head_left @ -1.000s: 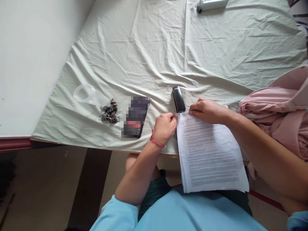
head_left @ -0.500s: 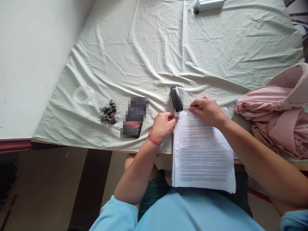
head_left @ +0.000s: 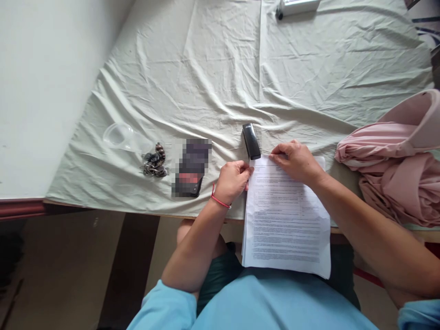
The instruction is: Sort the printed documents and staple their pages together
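A stack of printed paper sheets (head_left: 285,220) lies partly on the table edge, its lower part hanging over my lap. My left hand (head_left: 235,178), with a red bracelet at the wrist, pinches the stack's left edge near the top corner. At the top edge my right hand (head_left: 294,160) has thumb and fingers closed on the sheets. Between the two hands a black stapler (head_left: 251,141) lies on the cloth, its near end at the top left corner of the paper. Whether its jaws enclose the sheets cannot be made out.
Left of my hands lie a phone (head_left: 191,169), a bunch of keys (head_left: 155,162) and a clear plastic piece (head_left: 120,136). Pink fabric with a visor (head_left: 395,151) is heaped at the right. A white box (head_left: 299,6) stands at the far edge of the view. Pale cloth (head_left: 206,68) covers the table.
The lower end of the paper stack has swung slightly to the left. Both hands keep their grip in nearly the same place, and the stapler has stayed where it was.
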